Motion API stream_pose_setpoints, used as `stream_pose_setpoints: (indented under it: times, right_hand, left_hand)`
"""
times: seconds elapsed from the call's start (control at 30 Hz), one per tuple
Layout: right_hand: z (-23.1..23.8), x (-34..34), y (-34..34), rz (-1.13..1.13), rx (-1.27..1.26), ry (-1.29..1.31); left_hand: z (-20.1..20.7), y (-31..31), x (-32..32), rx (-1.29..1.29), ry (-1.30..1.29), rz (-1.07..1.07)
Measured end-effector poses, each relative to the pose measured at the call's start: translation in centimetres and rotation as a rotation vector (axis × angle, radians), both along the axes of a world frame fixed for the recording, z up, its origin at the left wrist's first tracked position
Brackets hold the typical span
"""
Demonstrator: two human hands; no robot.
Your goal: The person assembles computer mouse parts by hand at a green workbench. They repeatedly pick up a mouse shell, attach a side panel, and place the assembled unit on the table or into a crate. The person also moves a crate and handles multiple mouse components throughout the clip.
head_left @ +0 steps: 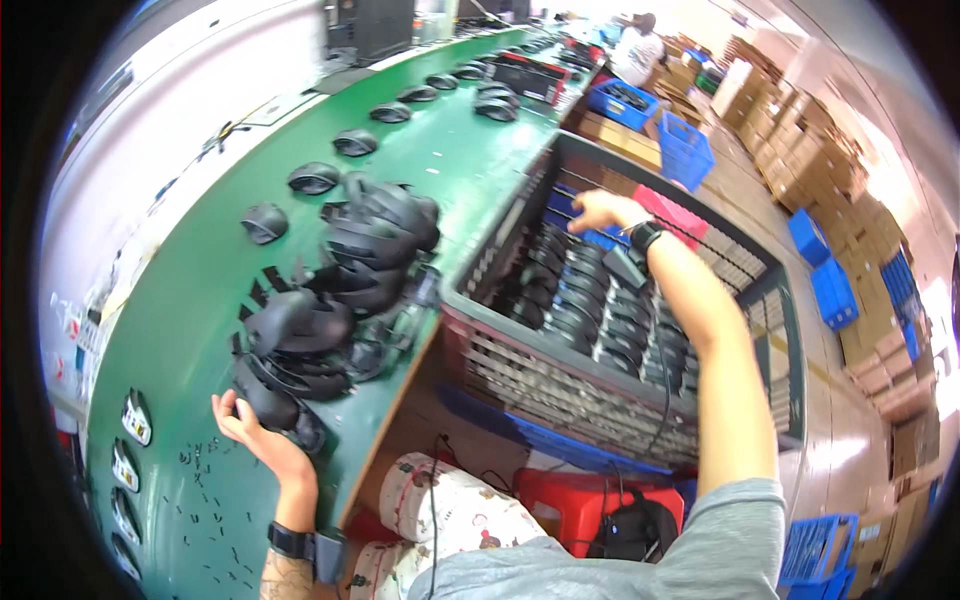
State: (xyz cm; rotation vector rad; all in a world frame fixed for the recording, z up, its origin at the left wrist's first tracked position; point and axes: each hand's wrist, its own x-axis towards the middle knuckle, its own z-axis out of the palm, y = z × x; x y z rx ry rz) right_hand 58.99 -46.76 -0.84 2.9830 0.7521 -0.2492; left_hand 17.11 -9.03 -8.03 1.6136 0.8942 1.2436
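My left hand [248, 428] is at the near end of a heap of black computer-mouse shells [300, 325] on the green bench. Its fingers are loosely curved and apart, beside the nearest shell [268, 402], with nothing visibly gripped. My right hand [605, 210] reaches over the dark plastic crate [560, 362], near its far side. Its fingers bend downward with a gap between them, and I see nothing held. Below my right forearm, rows of black mice [575, 300] fill much of the crate. Black bands with small boxes are on both wrists.
A line of single mouse shells [355, 142] runs along the green bench [180, 300]. Small black pieces [215, 500] and several pale-faced mouse parts [137, 417] lie nearer. A red stool [560, 500] stands below the crate. Blue bins [685, 150], cardboard boxes [800, 140] and another person [637, 52] are beyond.
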Motion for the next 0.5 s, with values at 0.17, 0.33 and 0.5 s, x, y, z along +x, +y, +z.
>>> stream_pose_setpoints:
  times: [0.17, 0.33, 0.5]
  right_hand:
    - [-10.1, 3.4, 3.0, 0.111, 0.069, 0.401]
    - [-19.7, 2.6, 5.4, 0.615, 0.04, 0.211]
    - [-17.5, 1.6, 4.4, 0.565, 0.215, 0.177]
  left_hand:
    - [1.1, -1.3, -0.1, 0.022, 0.096, 0.034]
    - [1.2, -1.2, -0.7, 0.015, 0.156, -0.009]
    - [1.3, -1.2, -0.8, -0.057, 0.109, -0.048]
